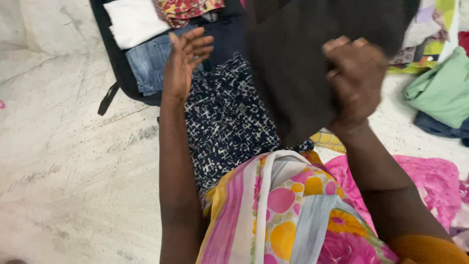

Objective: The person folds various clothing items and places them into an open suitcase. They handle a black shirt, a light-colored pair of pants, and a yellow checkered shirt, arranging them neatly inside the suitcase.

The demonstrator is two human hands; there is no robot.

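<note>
Right hand: my right hand (355, 80) is curled into a fist around a fold of the dark garment (298, 58); my fingers (342, 46) are shut tight on the cloth, knuckles toward me.
Dark garment: it hangs from my right fingers, lifted off the floor, spreading up and to the left of them; it is blurred.
Left hand: my left hand (184, 61) is spread flat and wide, fingers (198, 41) apart, holding nothing; I cannot tell whether the palm rests on anything.
Patterned cloth: a navy cloth with white marks (224, 122) lies just beside my left fingers, between my two hands, running down toward my lap.
Suitcase: the black open suitcase (113, 54) lies just beyond my left fingertips.
Suitcase contents: folded jeans (146, 61) nearest my left fingers, a white folded piece (133, 20) beyond them, a red printed cloth (188, 9) farther on.
Arms: both forearms reach forward from my lap, the left straight, the right bent up at the wrist.
Far from my right fingers: a green garment (442, 88) on the marble floor (63, 161).
</note>
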